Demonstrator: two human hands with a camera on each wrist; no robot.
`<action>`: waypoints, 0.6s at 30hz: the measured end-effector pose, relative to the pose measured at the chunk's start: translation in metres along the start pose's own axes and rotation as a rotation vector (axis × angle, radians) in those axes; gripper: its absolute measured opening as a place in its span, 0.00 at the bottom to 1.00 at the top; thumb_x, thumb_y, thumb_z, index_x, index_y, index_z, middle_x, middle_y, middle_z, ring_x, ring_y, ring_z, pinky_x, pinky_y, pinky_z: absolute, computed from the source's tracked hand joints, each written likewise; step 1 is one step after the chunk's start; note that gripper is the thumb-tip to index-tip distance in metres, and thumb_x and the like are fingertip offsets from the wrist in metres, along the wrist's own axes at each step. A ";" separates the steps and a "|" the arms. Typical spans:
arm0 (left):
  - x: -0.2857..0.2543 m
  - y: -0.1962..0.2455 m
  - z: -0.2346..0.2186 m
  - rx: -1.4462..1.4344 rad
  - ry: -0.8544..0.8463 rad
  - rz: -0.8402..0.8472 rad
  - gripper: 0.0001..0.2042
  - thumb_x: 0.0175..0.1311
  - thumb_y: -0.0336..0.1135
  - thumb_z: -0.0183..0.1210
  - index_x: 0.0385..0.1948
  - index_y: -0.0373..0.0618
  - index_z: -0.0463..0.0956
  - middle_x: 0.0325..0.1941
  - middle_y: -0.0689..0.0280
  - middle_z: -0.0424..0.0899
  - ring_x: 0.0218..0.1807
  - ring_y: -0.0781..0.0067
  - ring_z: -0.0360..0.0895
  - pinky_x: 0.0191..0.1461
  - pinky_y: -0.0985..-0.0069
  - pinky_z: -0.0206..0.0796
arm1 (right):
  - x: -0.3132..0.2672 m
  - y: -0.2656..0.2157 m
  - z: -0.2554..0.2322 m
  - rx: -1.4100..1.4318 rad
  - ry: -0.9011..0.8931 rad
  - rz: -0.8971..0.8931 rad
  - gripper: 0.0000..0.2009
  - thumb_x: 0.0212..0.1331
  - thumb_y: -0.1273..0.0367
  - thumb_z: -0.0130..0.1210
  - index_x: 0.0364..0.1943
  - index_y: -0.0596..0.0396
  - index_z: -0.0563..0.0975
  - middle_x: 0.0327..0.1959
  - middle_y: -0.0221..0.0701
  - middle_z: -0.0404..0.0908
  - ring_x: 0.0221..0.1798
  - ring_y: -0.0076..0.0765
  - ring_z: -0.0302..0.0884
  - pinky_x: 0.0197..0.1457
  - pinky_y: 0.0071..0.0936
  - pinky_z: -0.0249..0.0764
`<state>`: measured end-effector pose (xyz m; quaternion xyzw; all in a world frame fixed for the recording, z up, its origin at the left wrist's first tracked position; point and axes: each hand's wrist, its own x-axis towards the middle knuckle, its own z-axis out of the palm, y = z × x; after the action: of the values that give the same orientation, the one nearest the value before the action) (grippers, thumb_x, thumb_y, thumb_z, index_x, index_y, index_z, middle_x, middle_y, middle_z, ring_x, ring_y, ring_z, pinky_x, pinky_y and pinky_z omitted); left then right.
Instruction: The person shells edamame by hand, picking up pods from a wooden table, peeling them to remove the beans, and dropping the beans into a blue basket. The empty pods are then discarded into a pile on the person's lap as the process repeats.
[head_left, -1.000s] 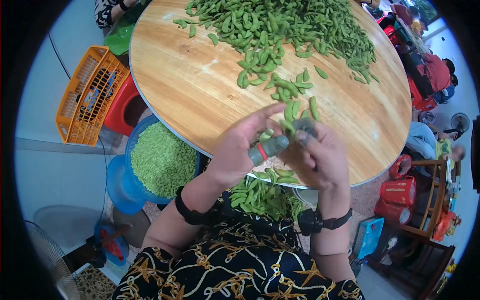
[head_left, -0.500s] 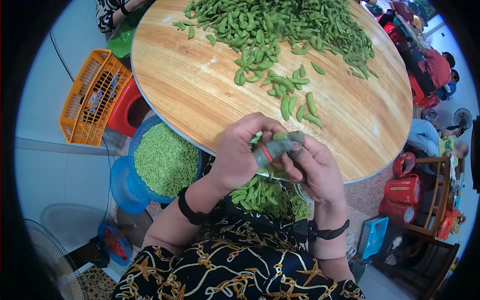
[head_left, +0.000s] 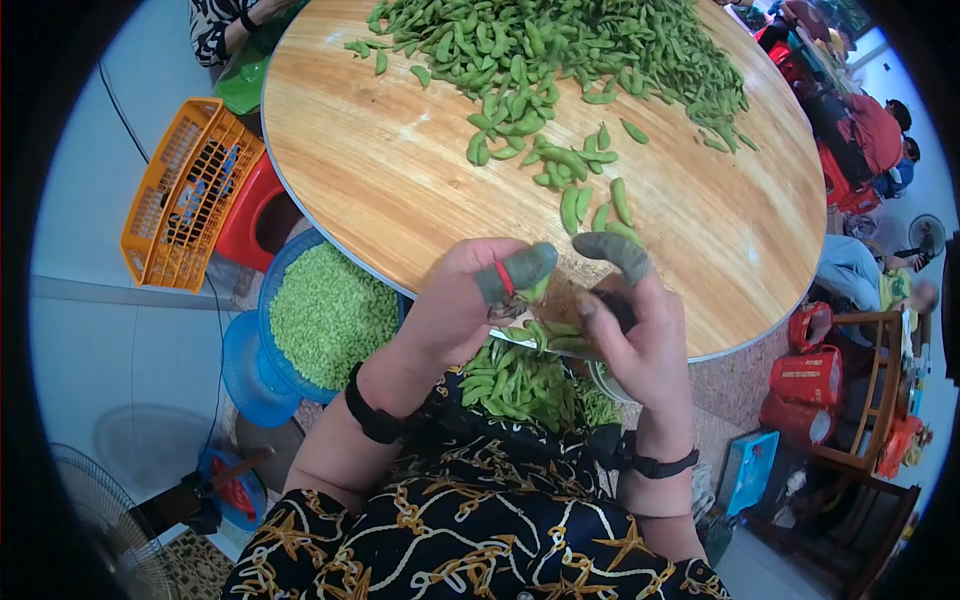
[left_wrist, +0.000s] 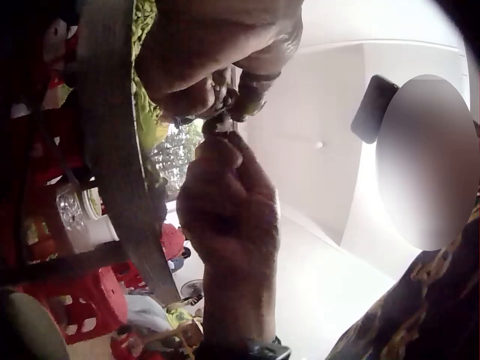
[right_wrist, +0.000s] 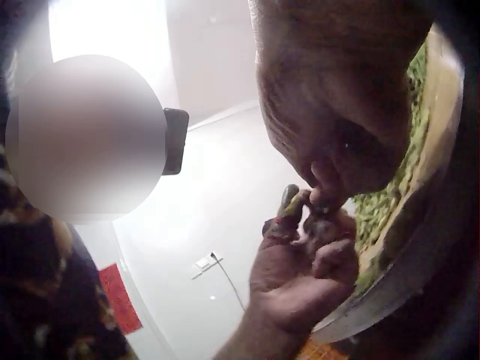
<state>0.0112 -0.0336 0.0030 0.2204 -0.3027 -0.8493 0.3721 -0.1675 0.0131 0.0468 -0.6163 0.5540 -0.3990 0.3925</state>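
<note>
My left hand (head_left: 450, 305) pinches a green edamame pod (head_left: 537, 291) under its thumb, close over the near table edge. A grey-green cover (head_left: 530, 264) with a red band wraps that thumb. To its right, my right hand (head_left: 648, 345) is apart from it, index finger and thumb spread with nothing visible between them; its fingertips look dark-stained. Several pods (head_left: 621, 202) lie just beyond the right index finger, and others (head_left: 540, 334) sit below the hands. Both wrist views are dim and show the left hand (left_wrist: 217, 45) and right hand (left_wrist: 229, 210) with fingertips overlapping.
A large pod heap (head_left: 600, 50) covers the far side of the round wooden table (head_left: 370, 180). Shelled beans (head_left: 335, 315) fill a blue basin at lower left, near a red stool (head_left: 240, 225) and orange crate (head_left: 175, 200). More pods (head_left: 510, 385) lie at the lap.
The hands met around a pod half a second ago; now they have parted. My right hand has moved right and its thumb and index finger have spread.
</note>
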 end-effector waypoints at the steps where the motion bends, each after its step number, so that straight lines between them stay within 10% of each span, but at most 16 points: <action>1: 0.000 0.001 0.004 0.000 0.000 0.000 0.08 0.61 0.37 0.55 0.31 0.42 0.76 0.22 0.76 0.72 0.26 0.90 0.65 0.29 0.88 0.57 | 0.001 0.008 -0.002 -0.020 -0.065 -0.109 0.19 0.49 0.75 0.57 0.49 0.55 0.72 0.18 0.34 0.71 0.20 0.25 0.71 0.25 0.24 0.68; 9: 0.001 -0.010 0.014 0.441 0.152 0.131 0.10 0.58 0.37 0.58 0.35 0.39 0.75 0.28 0.74 0.73 0.26 0.90 0.66 0.26 0.91 0.55 | 0.003 0.021 0.003 -0.224 -0.001 -0.340 0.12 0.48 0.73 0.59 0.39 0.57 0.75 0.21 0.38 0.76 0.22 0.39 0.75 0.25 0.29 0.69; 12: -0.001 -0.007 0.009 -0.070 0.005 0.072 0.12 0.54 0.33 0.61 0.37 0.39 0.74 0.32 0.73 0.74 0.32 0.89 0.69 0.30 0.90 0.59 | 0.000 0.019 0.008 -0.163 0.064 -0.247 0.07 0.50 0.73 0.59 0.33 0.59 0.76 0.20 0.37 0.76 0.20 0.36 0.75 0.24 0.27 0.68; 18: 0.001 -0.015 0.015 0.015 0.031 0.170 0.15 0.47 0.30 0.65 0.37 0.40 0.71 0.33 0.72 0.74 0.33 0.85 0.70 0.33 0.88 0.61 | -0.001 0.017 0.010 0.152 -0.121 0.032 0.06 0.57 0.70 0.54 0.29 0.59 0.74 0.19 0.28 0.72 0.20 0.21 0.67 0.25 0.18 0.63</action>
<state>-0.0055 -0.0212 0.0036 0.2100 -0.3210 -0.8088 0.4457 -0.1649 0.0132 0.0270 -0.5989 0.5072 -0.3956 0.4771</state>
